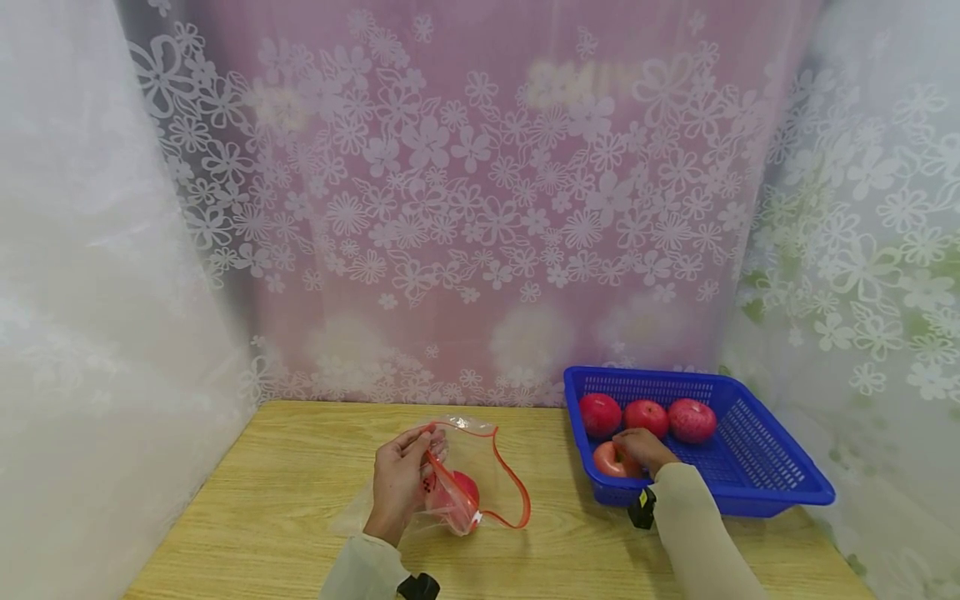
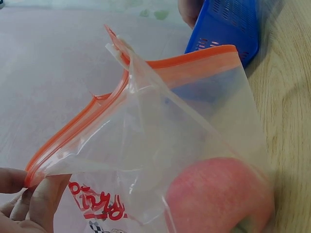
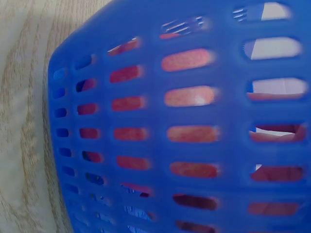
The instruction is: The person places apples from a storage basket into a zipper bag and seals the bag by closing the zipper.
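In the head view my left hand (image 1: 399, 479) pinches the orange-edged rim of a clear zip bag (image 1: 498, 475) between thumb and fingers. The bag stands with its mouth spread apart, and one red apple (image 2: 218, 194) lies inside it, low down. Red print shows on the bag's side in the left wrist view. Over at the blue basket (image 1: 780, 450), my right hand (image 1: 647, 450) grips a paler red apple (image 1: 615, 461) from above, at the basket's near left corner. In the right wrist view the slotted basket wall (image 3: 150, 111) hides that hand.
Three more red apples sit along the basket's back left side, among them a speckled apple (image 1: 692, 421). The wooden table (image 1: 262, 500) carries both bag and basket. Flowered plastic curtains (image 1: 465, 208) enclose the back and both sides.
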Action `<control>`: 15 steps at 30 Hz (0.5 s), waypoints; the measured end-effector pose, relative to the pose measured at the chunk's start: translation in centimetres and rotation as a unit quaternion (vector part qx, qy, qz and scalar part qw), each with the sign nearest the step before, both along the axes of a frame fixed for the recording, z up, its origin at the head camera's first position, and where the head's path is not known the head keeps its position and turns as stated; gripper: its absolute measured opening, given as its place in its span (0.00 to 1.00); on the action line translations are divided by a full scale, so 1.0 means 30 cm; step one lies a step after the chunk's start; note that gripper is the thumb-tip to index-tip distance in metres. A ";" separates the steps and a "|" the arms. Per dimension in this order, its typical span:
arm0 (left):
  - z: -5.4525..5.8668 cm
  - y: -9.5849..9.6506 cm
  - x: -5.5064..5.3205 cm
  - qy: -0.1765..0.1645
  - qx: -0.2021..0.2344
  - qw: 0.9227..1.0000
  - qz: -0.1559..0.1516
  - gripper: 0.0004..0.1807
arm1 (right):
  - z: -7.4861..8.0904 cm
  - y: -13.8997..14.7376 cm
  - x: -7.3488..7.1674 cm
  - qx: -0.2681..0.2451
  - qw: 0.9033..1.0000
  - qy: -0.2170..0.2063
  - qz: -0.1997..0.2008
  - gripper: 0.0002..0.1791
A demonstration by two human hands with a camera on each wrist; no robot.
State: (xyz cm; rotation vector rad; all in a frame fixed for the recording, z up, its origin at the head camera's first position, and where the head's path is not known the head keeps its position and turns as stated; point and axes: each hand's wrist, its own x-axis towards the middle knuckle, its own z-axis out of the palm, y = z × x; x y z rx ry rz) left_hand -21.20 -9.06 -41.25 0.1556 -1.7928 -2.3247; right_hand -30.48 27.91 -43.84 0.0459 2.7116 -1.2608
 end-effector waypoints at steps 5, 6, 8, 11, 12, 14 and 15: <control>0.001 -0.003 0.000 -0.004 -0.002 1.000 -0.002 0.16 | 0.004 0.010 -0.002 0.008 1.000 -0.015 0.010 0.23; 0.001 -0.003 0.000 -0.003 -0.001 1.000 -0.003 0.16 | 0.005 0.011 -0.003 0.009 1.000 -0.018 0.011 0.22; 0.001 -0.003 0.000 -0.002 0.001 1.000 -0.004 0.16 | 0.006 0.016 -0.007 0.012 1.000 -0.021 0.015 0.21; 0.001 -0.002 0.000 0.000 0.006 1.000 -0.006 0.16 | 0.006 0.021 -0.013 0.016 0.999 -0.029 0.020 0.19; 0.001 -0.002 0.000 0.000 0.007 1.000 -0.005 0.16 | 0.005 0.022 -0.015 0.015 0.999 -0.029 0.022 0.19; 0.000 -0.002 0.000 0.000 0.006 1.000 -0.003 0.16 | 0.003 0.023 -0.017 0.013 0.999 -0.029 0.025 0.17; 0.000 -0.002 -0.001 -0.001 0.004 1.000 -0.001 0.16 | 0.002 0.022 -0.016 0.011 0.999 -0.028 0.024 0.16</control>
